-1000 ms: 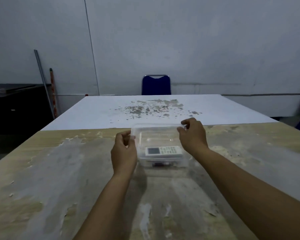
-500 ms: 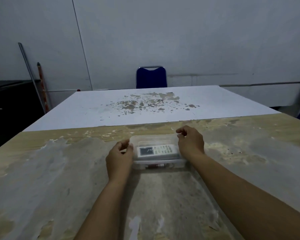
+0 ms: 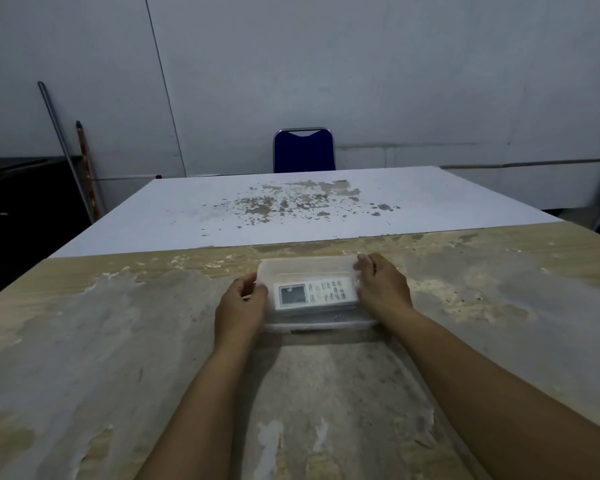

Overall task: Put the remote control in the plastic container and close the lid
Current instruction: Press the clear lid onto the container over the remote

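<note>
A clear plastic container (image 3: pixel 312 266) rests on the worn wooden table (image 3: pixel 118 341) in front of me, its transparent lid (image 3: pixel 305 265) lying flat on top. A white remote control (image 3: pixel 315 294) with a small screen and several buttons lies inside, seen through the lid. My left hand (image 3: pixel 240 308) grips the container's left end, fingers curled over the lid's edge. My right hand (image 3: pixel 383 285) grips the right end, fingers over the far right corner of the lid.
A white board (image 3: pixel 291 209) with peeling patches covers the table's far half. A blue chair (image 3: pixel 303 150) stands behind it against the grey wall. Two poles (image 3: pixel 70 150) lean at the far left beside a dark cabinet (image 3: pixel 21 202).
The lid, held raised and tilted a second ago, has come down flat onto the container. Both hands dropped with it and stay on its ends.
</note>
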